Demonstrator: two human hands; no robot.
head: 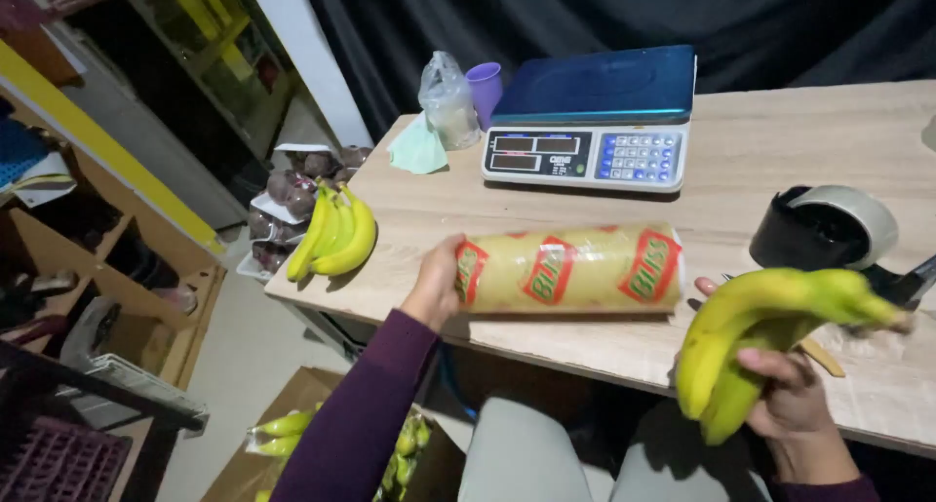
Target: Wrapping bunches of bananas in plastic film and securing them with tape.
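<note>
My left hand [436, 284] grips the left end of a large roll of clear cling film [570, 269] with red and green labels, lying on its side on the wooden table [770, 141]. To its right, my right hand [792, 397] holds a bunch of green-yellow bananas [760, 327] over the table's front edge. A second bunch of bananas [336, 233] lies on the table's left corner.
A blue-topped digital scale [595, 122] stands at the back, with a purple cup [485, 87], a plastic bag [448, 102] and a green cloth [418, 149] to its left. A tape dispenser [834, 231] sits at right. Wrapped dark produce trays [292, 195] lie left; a cardboard box of bananas [292, 429] stands below.
</note>
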